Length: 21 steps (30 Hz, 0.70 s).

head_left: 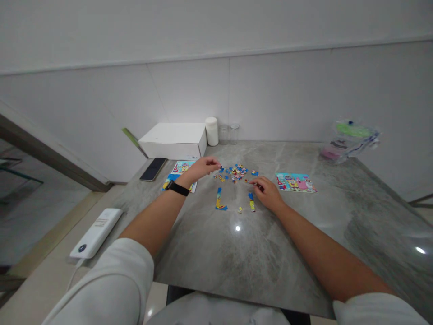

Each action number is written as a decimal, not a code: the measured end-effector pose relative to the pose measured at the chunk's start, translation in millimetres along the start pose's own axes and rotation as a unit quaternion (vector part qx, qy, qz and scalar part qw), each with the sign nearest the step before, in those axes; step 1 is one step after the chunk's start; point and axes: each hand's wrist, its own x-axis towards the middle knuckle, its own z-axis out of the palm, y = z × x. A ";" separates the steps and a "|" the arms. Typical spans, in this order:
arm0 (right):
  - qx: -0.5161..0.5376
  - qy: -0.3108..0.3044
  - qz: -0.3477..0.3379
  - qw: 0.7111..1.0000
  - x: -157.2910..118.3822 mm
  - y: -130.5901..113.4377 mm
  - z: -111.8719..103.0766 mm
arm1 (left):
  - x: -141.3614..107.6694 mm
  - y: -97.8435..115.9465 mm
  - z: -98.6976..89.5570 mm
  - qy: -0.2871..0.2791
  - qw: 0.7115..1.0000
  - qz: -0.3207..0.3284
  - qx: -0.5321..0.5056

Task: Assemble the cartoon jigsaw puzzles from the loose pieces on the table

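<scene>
Colourful jigsaw puzzle pieces lie in a loose pile on the grey table. At the pile's left edge my left hand has its fingertips pinched on a small dark blue puzzle piece. My right hand rests to the right of the pile with its fingers drawn together; anything in them is too small to make out. Nearer to me lie an L-shaped joined strip, a short joined strip close to my right hand, and a single yellowish piece between them.
A cartoon picture card lies on the right; more picture sheets lie partly under my left forearm. Around the table are a phone, a white power bank with a cable, a white box, a white bottle, glasses and a plastic bag.
</scene>
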 end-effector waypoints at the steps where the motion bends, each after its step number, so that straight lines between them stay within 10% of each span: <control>1: 0.002 0.002 0.000 1.000 0.4 -1.7 -1.3 | -10.8 1.8 5.0 0.004 0.999 -0.014 -0.045; 11: 0.087 0.023 0.040 0.995 42.4 -62.7 -3.4 | -48.9 6.2 71.0 0.073 0.912 -0.036 -0.403; 21: 0.279 -0.003 0.093 0.956 45.0 -69.5 51.6 | -52.3 -3.1 91.0 0.105 0.937 -0.090 -0.321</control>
